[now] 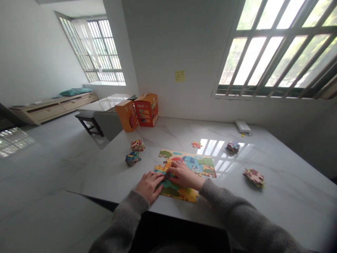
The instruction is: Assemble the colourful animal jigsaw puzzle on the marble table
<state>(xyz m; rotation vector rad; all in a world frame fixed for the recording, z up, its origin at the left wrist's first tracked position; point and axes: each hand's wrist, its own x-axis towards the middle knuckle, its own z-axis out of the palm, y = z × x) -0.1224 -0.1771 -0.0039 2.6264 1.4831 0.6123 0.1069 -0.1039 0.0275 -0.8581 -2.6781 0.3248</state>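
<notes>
A colourful jigsaw puzzle (181,193), partly joined, lies flat near the table's front edge. At its left edge, my left hand (150,185) rests with fingers stretched out and thumb apart, touching the pieces. My right hand (184,175) reaches over the middle of the puzzle. Its fingers are bent down and closed around a small dark puzzle piece (166,177) between the two hands, mostly covered by the fingertips. Part of the puzzle's centre is hidden under my right hand. One loose puzzle piece (196,144), reddish-orange, lies beyond the puzzle's far edge.
Stacked puzzle pieces lie left, a red-and-cream stack (137,145) and a blue one (132,159). Rightward are a multicoloured stack (233,147) and a pinkish pile (254,177). Two orange boxes (146,110) stand at the back left; a white device (243,127) lies back right.
</notes>
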